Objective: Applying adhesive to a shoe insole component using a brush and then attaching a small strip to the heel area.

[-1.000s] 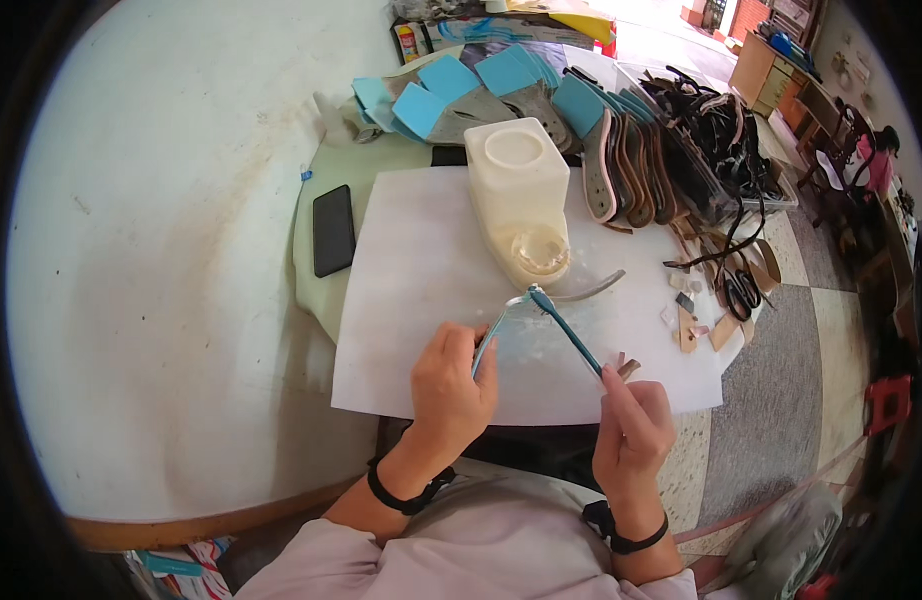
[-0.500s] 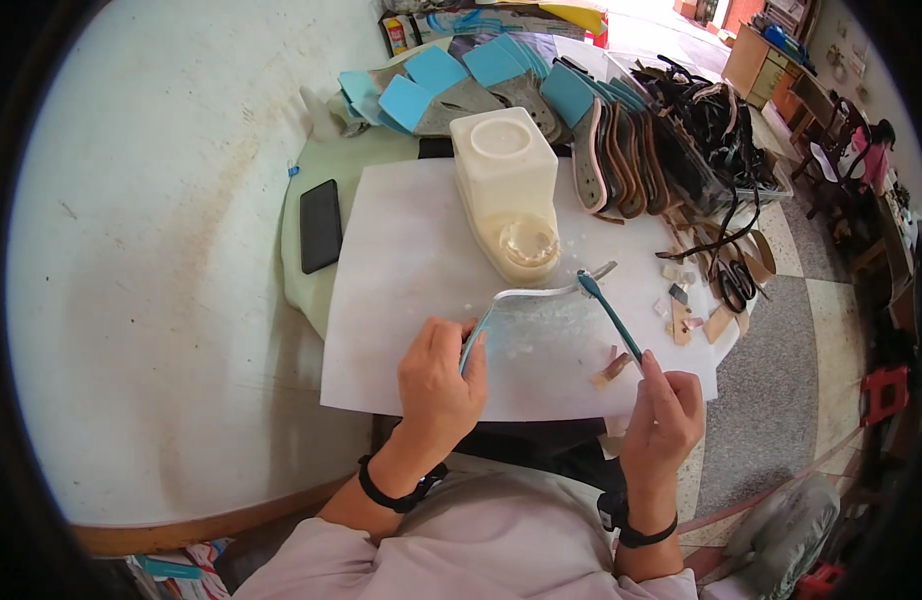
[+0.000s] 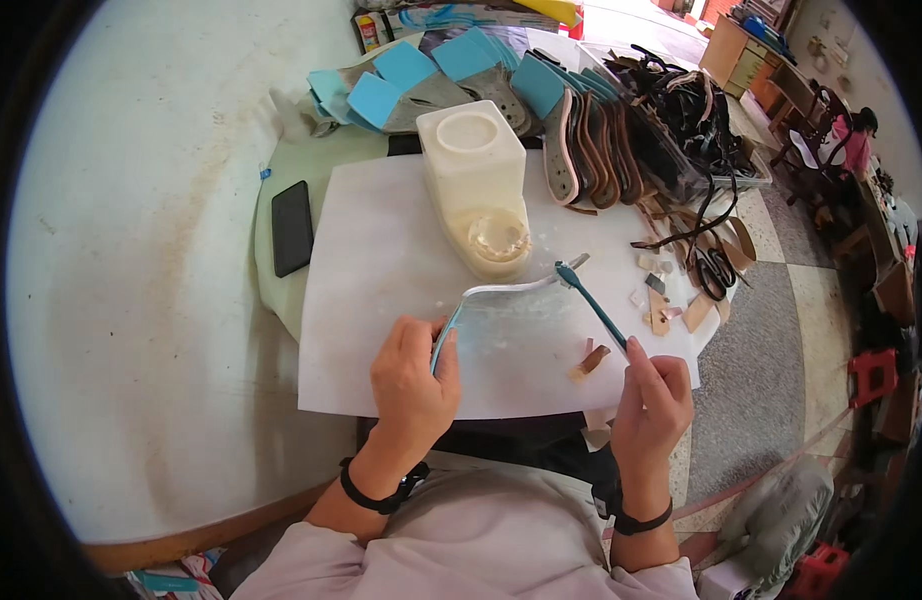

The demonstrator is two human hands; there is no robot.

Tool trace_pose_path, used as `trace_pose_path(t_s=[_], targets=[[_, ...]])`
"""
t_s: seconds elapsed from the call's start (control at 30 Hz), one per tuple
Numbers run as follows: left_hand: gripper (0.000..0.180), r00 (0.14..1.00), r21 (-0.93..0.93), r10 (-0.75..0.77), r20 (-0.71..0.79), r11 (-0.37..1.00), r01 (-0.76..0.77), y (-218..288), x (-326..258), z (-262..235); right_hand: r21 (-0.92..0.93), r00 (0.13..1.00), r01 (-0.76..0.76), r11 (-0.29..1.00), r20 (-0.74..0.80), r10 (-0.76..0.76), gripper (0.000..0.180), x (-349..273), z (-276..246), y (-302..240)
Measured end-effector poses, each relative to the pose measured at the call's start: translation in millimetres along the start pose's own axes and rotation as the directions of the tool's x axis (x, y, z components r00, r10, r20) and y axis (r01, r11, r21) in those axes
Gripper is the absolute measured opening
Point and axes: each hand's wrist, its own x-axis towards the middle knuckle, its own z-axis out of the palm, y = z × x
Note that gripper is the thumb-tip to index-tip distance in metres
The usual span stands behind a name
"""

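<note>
At the left, a black phone (image 3: 292, 228) lay beside the white sheet (image 3: 351, 300). The left hand (image 3: 416, 375) pinched the near, blue end of a thin bent strip (image 3: 511, 288); from there its long axis ran up, then away rightward across the sheet to a grey far end. The pale container (image 3: 471, 150) sat just beyond the strip's middle, its round mouth facing the person and bounding the space on that side. The brush (image 3: 596, 307) slanted from the right hand (image 3: 653, 405), which gripped its handle; its head met or overlapped the strip near the far end, contact unclear. That end was nearer the right hand. A brown scrap (image 3: 594, 360) lay close by; scissors (image 3: 716, 272) rested farther right.
</note>
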Motion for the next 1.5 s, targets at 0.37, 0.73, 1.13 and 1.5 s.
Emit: trace_pose_path(t_s=[0.37,0.73,1.13,1.5], targets=[[0.013,1.0,0.019,0.004,0.02,1.0,-0.004,1.3,1.1,-0.7,0.009,0.997,-0.044,0.999,-0.06,0.044,0.038,9.5,4.0,18.6],[0.012,1.0,0.069,0.015,0.024,0.997,-0.016,-0.7,-0.5,-1.6,0.026,0.988,-0.131,0.991,-0.084,0.133,0.033,13.6,0.3,25.3],[0.016,1.0,-0.012,0.014,-0.025,1.0,-0.014,6.4,3.4,-8.6,0.07,0.964,-0.134,0.988,-0.221,0.147,0.031,17.2,-17.0,25.3],[0.024,0.742,-0.365,-0.435,0.51,0.672,0.644,36.8,44.3,-93.9,0.344,0.919,-0.187,0.92,-0.27,0.288,0.031,-3.1,-63.9,47.0]])
